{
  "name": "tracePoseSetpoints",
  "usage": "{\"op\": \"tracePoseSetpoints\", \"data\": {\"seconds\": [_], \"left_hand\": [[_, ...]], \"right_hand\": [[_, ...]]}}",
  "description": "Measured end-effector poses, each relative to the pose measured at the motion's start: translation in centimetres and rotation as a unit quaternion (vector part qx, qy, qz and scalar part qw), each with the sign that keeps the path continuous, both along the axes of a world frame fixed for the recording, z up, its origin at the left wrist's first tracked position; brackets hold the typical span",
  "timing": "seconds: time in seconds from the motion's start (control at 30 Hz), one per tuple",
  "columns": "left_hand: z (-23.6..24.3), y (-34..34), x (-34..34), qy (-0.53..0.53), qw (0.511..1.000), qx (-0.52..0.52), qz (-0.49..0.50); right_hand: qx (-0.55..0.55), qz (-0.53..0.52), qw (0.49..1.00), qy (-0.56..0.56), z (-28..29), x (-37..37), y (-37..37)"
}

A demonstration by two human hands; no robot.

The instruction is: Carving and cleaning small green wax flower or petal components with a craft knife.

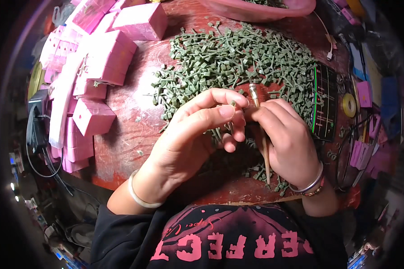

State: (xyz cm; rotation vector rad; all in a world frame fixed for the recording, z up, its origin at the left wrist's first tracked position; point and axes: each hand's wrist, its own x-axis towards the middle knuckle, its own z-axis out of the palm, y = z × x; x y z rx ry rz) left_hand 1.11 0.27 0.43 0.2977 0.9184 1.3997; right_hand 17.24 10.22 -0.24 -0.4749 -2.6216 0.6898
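My left hand (195, 130) is raised over the pile, thumb and forefinger pinching a small green piece (233, 104), its other fingers curled beneath. Beside it my right hand (283, 136) grips a wooden-handled tool (267, 168) with a metal upper end (254, 94); its fingertips are at the left hand's fingertips, and what lies between them is partly hidden. A large heap of small green stemmed pieces (224, 54) spreads over the red, worn tabletop (114, 159) behind and under both hands.
Pink blocks (92, 116) are stacked at the left beside a black adapter with cables (38, 119). A pink basin (256, 11) stands at the back. At the right are a dark device with a lit screen (323, 103), a tape roll (349, 105) and more pink pieces (363, 94).
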Motion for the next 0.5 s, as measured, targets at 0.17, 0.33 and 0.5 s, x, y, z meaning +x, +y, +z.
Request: {"op": "tracePoseSetpoints", "data": {"seconds": [0.17,0.33,0.5], "left_hand": [[-0.7,-0.1,-0.3,-0.032,0.999,0.023,-0.022],[-0.9,-0.2,-0.6,-0.066,0.996,0.035,-0.052],[-0.9,-0.1,-0.4,-0.034,0.998,-0.016,-0.047]], "right_hand": [[0.003,-0.013,0.999,-0.035,0.1,0.3,0.1],[-0.029,-0.027,0.999,-0.01,0.5,0.3,0.3],[-0.101,-0.038,0.989,0.103,1.7,0.5,0.2]]}}
